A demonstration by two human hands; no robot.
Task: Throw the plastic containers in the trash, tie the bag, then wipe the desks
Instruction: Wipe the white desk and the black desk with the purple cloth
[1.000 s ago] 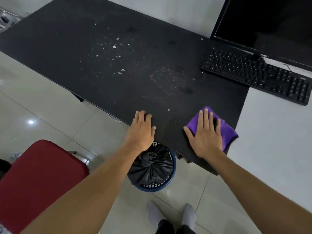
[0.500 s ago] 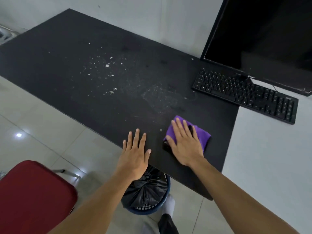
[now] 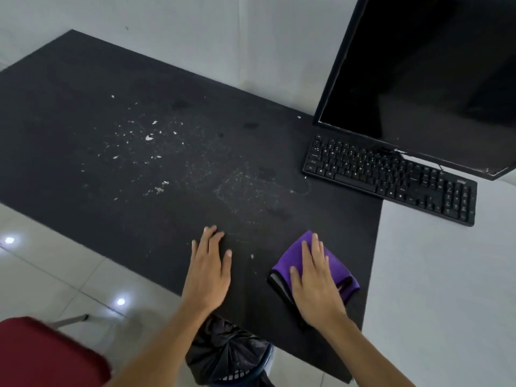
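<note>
The black desk [image 3: 97, 113] carries white crumbs [image 3: 149, 137] and faint smears toward its middle. A folded purple cloth [image 3: 339, 268] lies near the desk's front edge, and my right hand [image 3: 314, 280] presses flat on it with straight fingers. My left hand [image 3: 209, 268] rests flat on the bare desk top to the left of the cloth, fingers straight. Below the desk edge, between my arms, a tied black trash bag [image 3: 223, 350] sits in a blue basket [image 3: 252, 374].
A black keyboard [image 3: 391, 178] and a dark monitor [image 3: 424, 74] stand at the right, where a white desk [image 3: 446, 275] adjoins the black one. A red chair seat [image 3: 42, 356] is at the lower left, over pale floor tiles. A wall runs behind the desk.
My right hand slid the purple cloth left along the front edge, then back toward the right. My left hand stays flat on the desk. The camera moved closer over the desk.
</note>
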